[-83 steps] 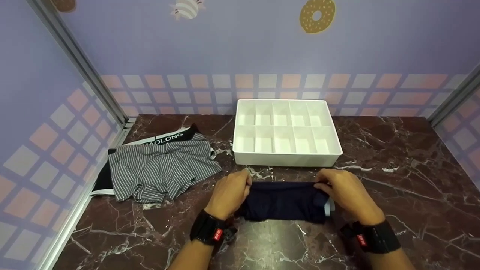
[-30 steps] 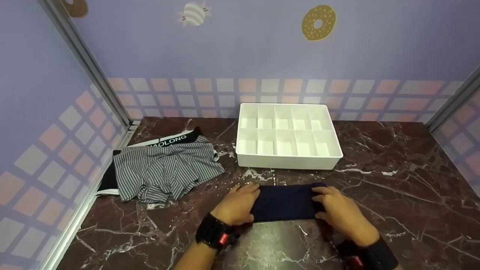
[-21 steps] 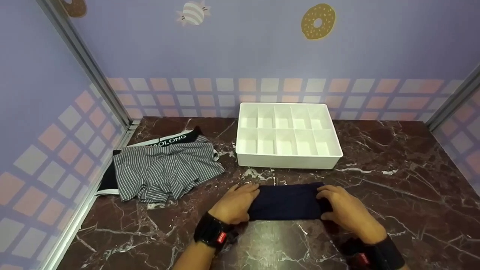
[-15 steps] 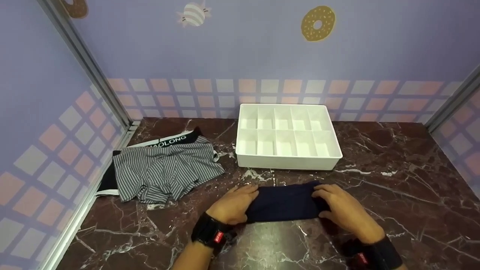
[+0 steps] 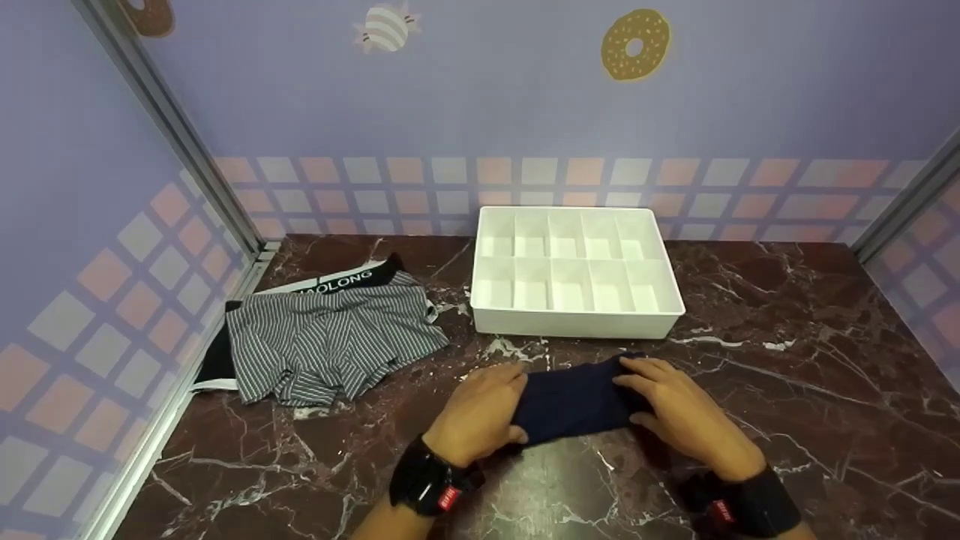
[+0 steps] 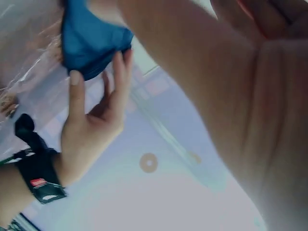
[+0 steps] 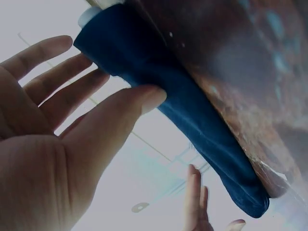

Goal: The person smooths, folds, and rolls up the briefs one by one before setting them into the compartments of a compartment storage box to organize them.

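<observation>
A folded navy garment [image 5: 574, 401] lies slightly slanted on the table, its right end farther from the person. My left hand [image 5: 480, 412] holds its left end, thumb at the near edge and fingers over the far edge. At the other end my right hand [image 5: 682, 409] grips it between thumb and spread fingers. The right wrist view has the right thumb pressed on the blue-looking fabric [image 7: 187, 110], with a pale bit [image 7: 89, 17] poking out at one end. Striped grey boxer briefs [image 5: 330, 337] with a black lettered waistband lie flat at the left.
Behind the garment stands a white divided box [image 5: 577, 322] with two rows of compartments, nothing visible in them. The dark red marbled table [image 5: 810, 375] meets patterned walls at the back and sides, with a metal frame [image 5: 176, 142] at the left corner.
Earlier both hands pinched the garment's far edge; they have since shifted to its two ends. In the last half second its right end swung away from the person, leaving it slanted.
</observation>
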Tool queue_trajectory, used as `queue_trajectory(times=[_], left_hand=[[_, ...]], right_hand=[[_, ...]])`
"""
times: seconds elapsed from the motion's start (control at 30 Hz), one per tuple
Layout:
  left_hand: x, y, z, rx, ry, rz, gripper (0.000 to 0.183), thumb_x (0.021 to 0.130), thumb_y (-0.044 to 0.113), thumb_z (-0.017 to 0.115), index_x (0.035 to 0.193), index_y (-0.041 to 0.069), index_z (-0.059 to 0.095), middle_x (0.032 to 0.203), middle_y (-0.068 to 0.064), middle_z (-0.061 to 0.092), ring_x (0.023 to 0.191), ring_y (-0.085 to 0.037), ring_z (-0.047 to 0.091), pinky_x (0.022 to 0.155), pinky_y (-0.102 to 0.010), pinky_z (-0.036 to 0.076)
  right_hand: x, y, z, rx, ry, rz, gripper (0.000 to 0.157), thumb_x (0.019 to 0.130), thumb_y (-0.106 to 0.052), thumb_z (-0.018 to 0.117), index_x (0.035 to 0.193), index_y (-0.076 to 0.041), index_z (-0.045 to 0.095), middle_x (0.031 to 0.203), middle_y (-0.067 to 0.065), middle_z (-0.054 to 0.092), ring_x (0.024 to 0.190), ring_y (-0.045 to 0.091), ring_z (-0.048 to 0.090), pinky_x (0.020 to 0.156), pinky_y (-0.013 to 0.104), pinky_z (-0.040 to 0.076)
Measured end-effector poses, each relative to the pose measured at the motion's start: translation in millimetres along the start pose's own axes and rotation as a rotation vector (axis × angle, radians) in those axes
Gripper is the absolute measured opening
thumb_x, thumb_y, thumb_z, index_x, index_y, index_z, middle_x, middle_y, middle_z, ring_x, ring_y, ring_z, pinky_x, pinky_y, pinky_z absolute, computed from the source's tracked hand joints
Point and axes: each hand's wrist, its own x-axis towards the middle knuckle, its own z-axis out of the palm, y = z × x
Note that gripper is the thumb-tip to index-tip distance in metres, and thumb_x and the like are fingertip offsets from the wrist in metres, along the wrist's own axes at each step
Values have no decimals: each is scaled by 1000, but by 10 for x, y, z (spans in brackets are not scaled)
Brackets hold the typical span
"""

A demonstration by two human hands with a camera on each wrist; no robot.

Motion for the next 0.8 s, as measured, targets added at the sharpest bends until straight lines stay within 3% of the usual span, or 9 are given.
queue_trajectory(times=[0.13, 0.27, 0.4, 0.57, 0.8], left_hand=[[33, 27, 110, 76, 4, 23, 80, 68, 38, 77, 132, 0, 47, 141, -15, 40, 129, -29, 39, 105, -43, 30], [44, -7, 189, 87, -40, -5, 81, 67, 36, 79, 131, -1, 47, 140, -16, 41, 128, -30, 39, 104, -44, 31], [40, -47, 189, 60, -80, -7, 83, 65, 31, 82, 133, -1, 46, 141, -15, 40, 128, -30, 39, 104, -44, 31], [21, -94, 145, 69, -81, -10, 82, 61, 24, 85, 131, 1, 48, 139, -13, 43, 125, -27, 43, 101, -43, 35], [-20, -93, 128, 61, -118, -11, 85, 64, 27, 83, 135, 2, 44, 143, -13, 38, 130, -26, 37, 105, -43, 30]], right_hand=[[6, -32, 13, -24, -8, 4, 55, 66, -5, 80, 118, -3, 62, 134, 16, 48, 119, 39, 45, 97, 51, 35], [0, -37, 50, -51, -41, 19, 58, 64, -4, 80, 118, 1, 60, 133, 20, 48, 119, 40, 45, 96, 52, 37], [-13, -20, 69, -41, -71, 56, 58, 64, -1, 79, 119, 3, 59, 133, 21, 48, 119, 39, 46, 95, 52, 38], [-20, 5, 37, 2, -80, 78, 59, 65, -1, 79, 120, 3, 58, 134, 20, 47, 118, 40, 47, 95, 52, 38], [-38, 11, 8, 52, -94, 29, 47, 80, -11, 70, 122, 7, 55, 136, 24, 43, 121, 41, 43, 99, 51, 35]])
